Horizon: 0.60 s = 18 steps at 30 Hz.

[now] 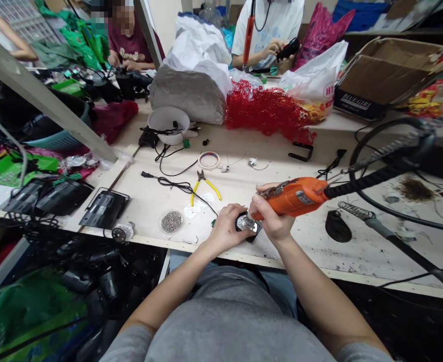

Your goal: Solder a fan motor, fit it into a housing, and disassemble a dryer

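My right hand (276, 218) is wrapped round an orange electric screwdriver (298, 197), which hangs from a black cable and coil spring. Its tip points down and left onto a small black part with a silver metal piece (249, 225). That part is gripped between the thumb and fingers of my left hand (229, 226) at the table's front edge. A black cord (179, 185) runs across the table toward the part; a bit of green circuit board (213, 222) shows beside my left hand. Where the tip meets the part is mostly covered by my fingers.
Yellow-handled cutters (206, 188), a dish of small metal screws (171, 221) and a roll of tape (208, 160) lie to the left. Red netting (262, 113) and a cardboard box (390, 75) stand behind. Several people work across the table.
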Tool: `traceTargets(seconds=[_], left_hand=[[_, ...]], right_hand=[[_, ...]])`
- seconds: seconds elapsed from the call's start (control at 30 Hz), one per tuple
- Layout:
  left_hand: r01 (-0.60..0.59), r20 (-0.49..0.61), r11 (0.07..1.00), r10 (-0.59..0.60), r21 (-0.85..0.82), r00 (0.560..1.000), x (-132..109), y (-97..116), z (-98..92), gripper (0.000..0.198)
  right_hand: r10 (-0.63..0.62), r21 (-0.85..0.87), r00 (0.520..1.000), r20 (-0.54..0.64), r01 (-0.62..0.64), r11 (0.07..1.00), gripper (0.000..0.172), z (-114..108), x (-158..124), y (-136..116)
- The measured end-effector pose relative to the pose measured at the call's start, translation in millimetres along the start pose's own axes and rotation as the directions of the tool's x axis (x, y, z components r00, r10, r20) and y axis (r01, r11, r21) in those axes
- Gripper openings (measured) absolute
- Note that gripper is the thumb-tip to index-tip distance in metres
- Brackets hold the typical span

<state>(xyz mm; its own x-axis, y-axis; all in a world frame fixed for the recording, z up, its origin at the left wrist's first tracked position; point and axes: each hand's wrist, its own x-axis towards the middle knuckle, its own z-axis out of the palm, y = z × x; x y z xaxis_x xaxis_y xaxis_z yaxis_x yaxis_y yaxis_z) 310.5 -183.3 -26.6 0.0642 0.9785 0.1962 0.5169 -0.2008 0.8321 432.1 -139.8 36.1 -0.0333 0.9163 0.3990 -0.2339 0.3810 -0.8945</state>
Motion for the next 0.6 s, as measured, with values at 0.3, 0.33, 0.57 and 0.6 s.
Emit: traceTargets(seconds=[0.3, 0.33, 0.57, 0.6], left_hand=[[0.03, -0.032, 0.998, -0.031, -0.047, 0.999, -0.1, -1.7, 5.8, 0.039], [0.033, -0.028, 0.998, -0.035, -0.053, 0.999, -0.2, -1.8, 5.7, 0.037], [0.066, -0.002, 0.994, -0.066, -0.089, 0.998, 2.9, -1.9, 5.6, 0.037], [0.064, -0.001, 0.993, -0.064, -0.096, 0.998, 3.6, -2.0, 5.7, 0.038]], right_hand=[[0.007, -0.045, 1.0, 0.019, -0.006, 0.999, 0.023, 0.2, 2.1, 2.6], [0.005, -0.047, 1.0, 0.016, -0.004, 0.999, 0.023, 0.6, 2.4, 2.7], [0.051, -0.113, 0.998, 0.042, -0.046, 0.993, 0.026, 2.0, 5.3, 3.5], [0.057, -0.119, 0.997, 0.042, -0.051, 0.992, 0.026, 1.8, 5.5, 4.0]])
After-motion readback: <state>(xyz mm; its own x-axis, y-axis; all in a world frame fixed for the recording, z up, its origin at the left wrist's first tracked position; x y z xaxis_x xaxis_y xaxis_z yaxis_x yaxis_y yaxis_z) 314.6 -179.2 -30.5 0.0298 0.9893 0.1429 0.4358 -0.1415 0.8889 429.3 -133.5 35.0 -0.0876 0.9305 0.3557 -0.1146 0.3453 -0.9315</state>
